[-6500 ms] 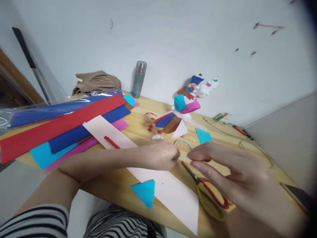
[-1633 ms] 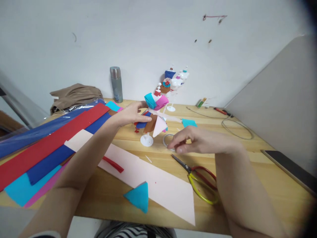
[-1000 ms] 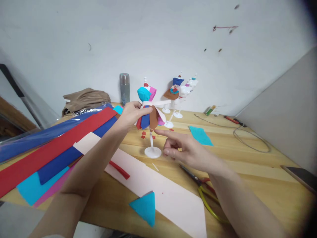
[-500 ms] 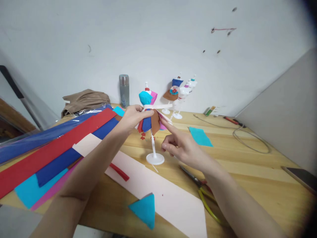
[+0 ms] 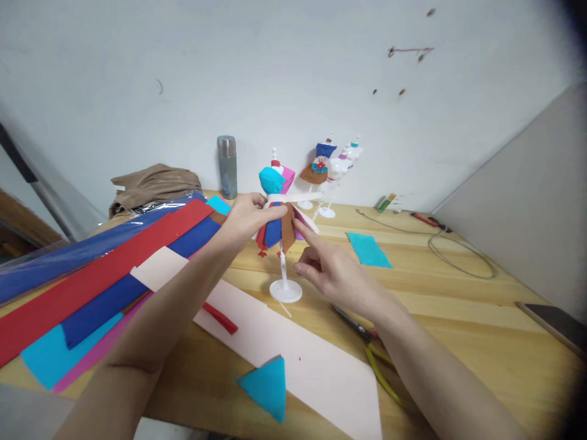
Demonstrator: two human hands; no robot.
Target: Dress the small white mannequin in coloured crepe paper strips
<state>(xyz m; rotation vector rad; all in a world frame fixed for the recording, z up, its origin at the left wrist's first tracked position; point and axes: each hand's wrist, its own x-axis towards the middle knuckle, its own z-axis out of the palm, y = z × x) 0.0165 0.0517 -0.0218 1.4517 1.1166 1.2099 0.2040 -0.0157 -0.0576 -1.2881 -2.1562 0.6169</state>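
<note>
A miniature dress form stands upright on a round white base. Its paper-like outfit has a turquoise-and-pink bodice and a skirt of blue, brown, red and pink panels. At the waist, my left hand is closed, its thumb pressing on the outfit's front; the other fingertips are hidden behind. A white strip runs from the waist out to the right. My right hand stretches its index finger to the brown panel, the tip appearing to touch it, while its other fingers curl with nothing visible in them.
Coloured sheets lie at left, a pale pink sheet and turquoise triangle in front. Scissors rest under my right forearm. Behind are a flask and several other dress forms. A phone lies far right.
My right index finger has shifted slightly left and inward onto the brown panel. My left hand keeps its hold at the waist. The whole view has shifted a little.
</note>
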